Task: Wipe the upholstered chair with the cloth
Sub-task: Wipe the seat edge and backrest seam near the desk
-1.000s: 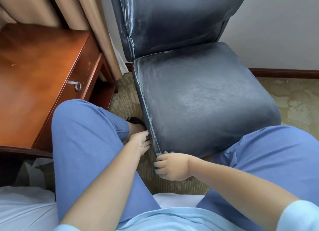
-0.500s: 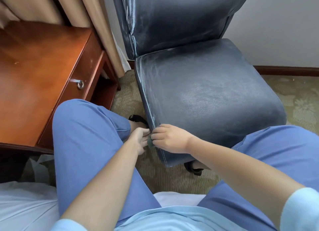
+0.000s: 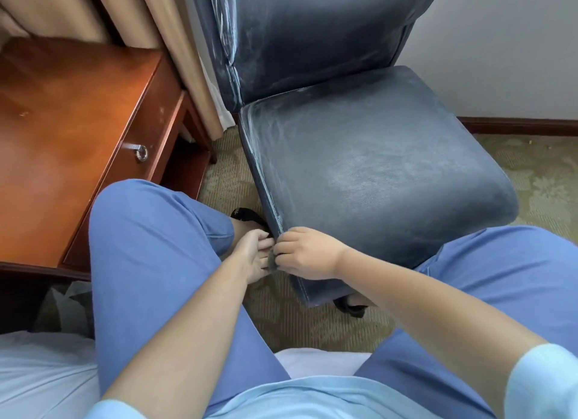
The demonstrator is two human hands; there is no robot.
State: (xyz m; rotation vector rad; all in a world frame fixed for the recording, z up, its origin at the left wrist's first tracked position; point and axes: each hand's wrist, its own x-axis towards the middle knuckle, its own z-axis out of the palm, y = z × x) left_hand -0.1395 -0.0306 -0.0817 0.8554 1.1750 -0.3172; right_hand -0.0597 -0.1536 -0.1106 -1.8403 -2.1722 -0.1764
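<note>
A dark blue upholstered chair (image 3: pixel 375 168) stands in front of me, its seat showing pale wipe streaks. My right hand (image 3: pixel 308 253) is closed on a small dark grey cloth (image 3: pixel 271 260) pressed against the seat's front left corner. Only a scrap of the cloth shows between my two hands. My left hand (image 3: pixel 253 256) rests beside that corner, its fingertips touching the cloth and the chair's side edge.
A reddish wooden desk (image 3: pixel 62 131) with a drawer ring pull (image 3: pixel 141 152) stands at the left, close to the chair. Beige curtains (image 3: pixel 140 18) hang behind it. My knees in blue trousers flank the chair. Patterned carpet (image 3: pixel 312 324) lies below, white bedding (image 3: pixel 37 378) at lower left.
My right hand rose from under the seat's front edge to its front left corner, then shifted slightly left against my left hand. The left hand stayed nearly still.
</note>
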